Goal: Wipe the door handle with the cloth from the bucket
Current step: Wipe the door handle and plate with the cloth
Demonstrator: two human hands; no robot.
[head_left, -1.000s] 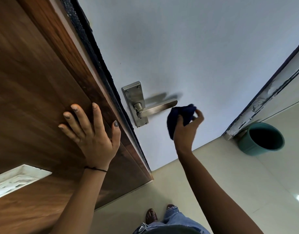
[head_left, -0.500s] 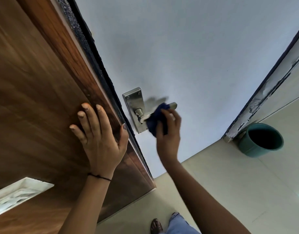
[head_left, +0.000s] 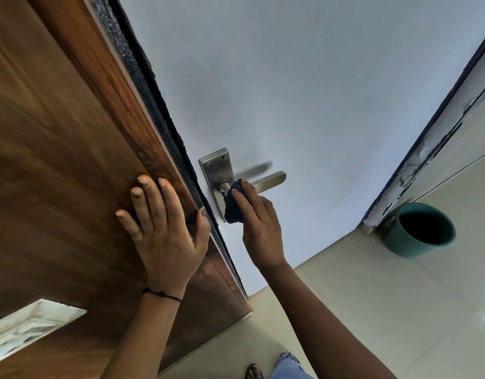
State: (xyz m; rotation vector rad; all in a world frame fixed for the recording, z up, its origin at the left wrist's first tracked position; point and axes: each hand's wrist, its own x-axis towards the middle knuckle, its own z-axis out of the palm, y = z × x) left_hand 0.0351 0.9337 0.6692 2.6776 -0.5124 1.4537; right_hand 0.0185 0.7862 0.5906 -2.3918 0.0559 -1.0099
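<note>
A steel lever door handle on a steel back plate is fixed to the pale door. My right hand holds a dark blue cloth bunched against the handle's inner end, where the lever meets the plate. The lever's outer end sticks out bare to the right. My left hand lies flat, fingers spread, on the brown wooden panel to the left of the door edge. A teal bucket stands on the floor at the right.
A dark rubber strip runs along the door edge between panel and door. The chipped white door frame rises beside the bucket. Cream floor tiles lie below. A white recessed fitting sits in the panel at lower left. My sandalled foot shows at the bottom.
My right hand moved left with the cloth, from beyond the lever's tip, along the lever, to its base at the plate. My left hand stayed flat on the wood.
</note>
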